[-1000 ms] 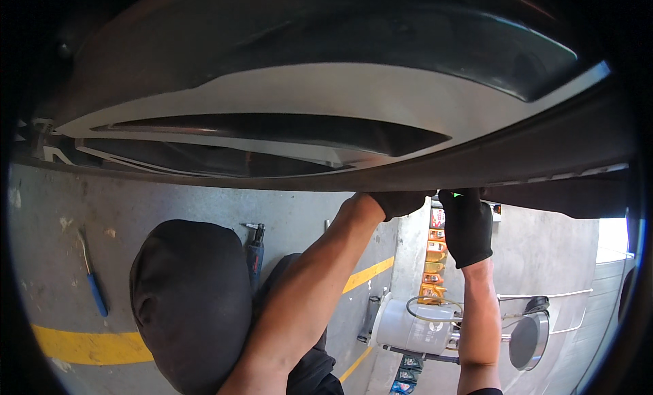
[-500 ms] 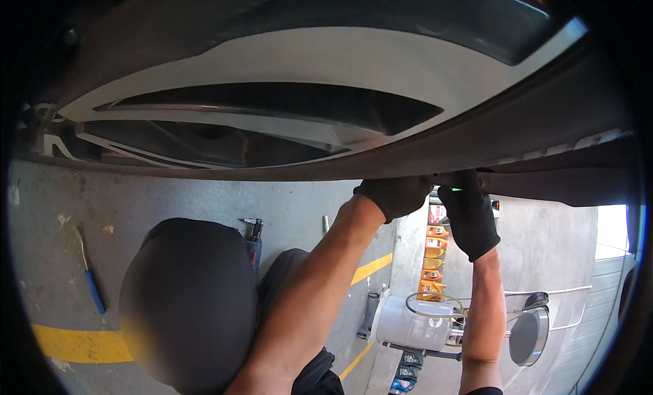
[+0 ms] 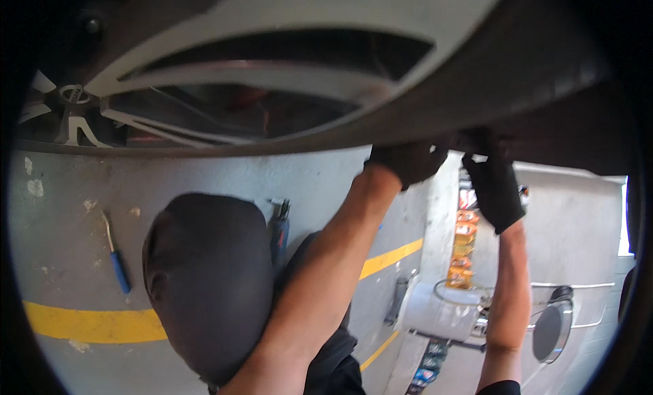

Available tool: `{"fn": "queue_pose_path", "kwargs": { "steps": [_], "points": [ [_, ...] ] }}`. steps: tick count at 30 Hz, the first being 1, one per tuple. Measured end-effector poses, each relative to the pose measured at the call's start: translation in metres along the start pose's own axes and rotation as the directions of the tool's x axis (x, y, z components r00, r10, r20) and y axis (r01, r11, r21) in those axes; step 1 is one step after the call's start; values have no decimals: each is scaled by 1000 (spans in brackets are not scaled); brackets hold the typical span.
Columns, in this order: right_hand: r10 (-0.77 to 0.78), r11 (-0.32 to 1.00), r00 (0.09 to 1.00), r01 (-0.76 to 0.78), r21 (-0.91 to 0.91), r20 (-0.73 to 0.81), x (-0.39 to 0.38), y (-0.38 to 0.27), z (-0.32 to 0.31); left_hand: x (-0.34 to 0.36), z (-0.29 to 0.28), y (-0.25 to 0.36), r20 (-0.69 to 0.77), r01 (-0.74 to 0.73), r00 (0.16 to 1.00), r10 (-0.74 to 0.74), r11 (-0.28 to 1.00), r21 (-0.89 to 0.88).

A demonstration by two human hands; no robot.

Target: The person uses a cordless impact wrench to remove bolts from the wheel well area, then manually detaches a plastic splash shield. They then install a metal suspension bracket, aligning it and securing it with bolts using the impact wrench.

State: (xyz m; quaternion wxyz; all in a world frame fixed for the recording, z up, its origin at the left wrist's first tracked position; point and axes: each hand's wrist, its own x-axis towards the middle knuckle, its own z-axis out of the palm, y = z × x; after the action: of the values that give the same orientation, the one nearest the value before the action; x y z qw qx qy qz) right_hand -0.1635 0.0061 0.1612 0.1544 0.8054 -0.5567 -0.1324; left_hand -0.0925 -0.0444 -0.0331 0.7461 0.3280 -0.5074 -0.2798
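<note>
Both my hands wear black gloves and reach up to the dark lower edge by the tyre (image 3: 320,138) of a car wheel. My left hand (image 3: 410,165) is closed at that edge, its fingers curled and partly lost against the black surface. To its right, my right hand (image 3: 498,191) has its thumb up and its fingers raised onto a dark panel (image 3: 578,140). It appears to grip there, but the fingertips blend into the shadow. What either hand holds cannot be made out. The wheel's silver and black alloy rim (image 3: 272,78) fills the top of the view.
A blue-handled tool (image 3: 118,269) and a blue and black power tool (image 3: 280,232) lie on the grey floor. My dark-clothed knee (image 3: 211,279) is below the wheel. A whitish tank on a frame (image 3: 445,310) and rows of orange bottles (image 3: 464,249) stand at the right.
The view has shifted, so the wheel's hub now shows at the left and the floor things sit further right and higher. Both hands stay at the dark edge by the tyre.
</note>
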Motion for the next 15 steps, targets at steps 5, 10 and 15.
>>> {"fn": "queue_pose_path", "kwargs": {
  "steps": [5, 10, 15],
  "points": [
    [-156, 987, 975, 159, 11, -156, 15, -8, 9, 29, -18, -16, 480, 87, 877, -18, 989, -122],
    [-67, 953, 984, 112, 280, -164, 29, -14, 8, 53, -31, -44, 496, 215, 866, -63, 943, -255],
    [-53, 934, 950, 157, 321, -308, -2, 14, 84, 60, -41, -23, 579, 496, 744, -333, 856, -146]
  ]
}}
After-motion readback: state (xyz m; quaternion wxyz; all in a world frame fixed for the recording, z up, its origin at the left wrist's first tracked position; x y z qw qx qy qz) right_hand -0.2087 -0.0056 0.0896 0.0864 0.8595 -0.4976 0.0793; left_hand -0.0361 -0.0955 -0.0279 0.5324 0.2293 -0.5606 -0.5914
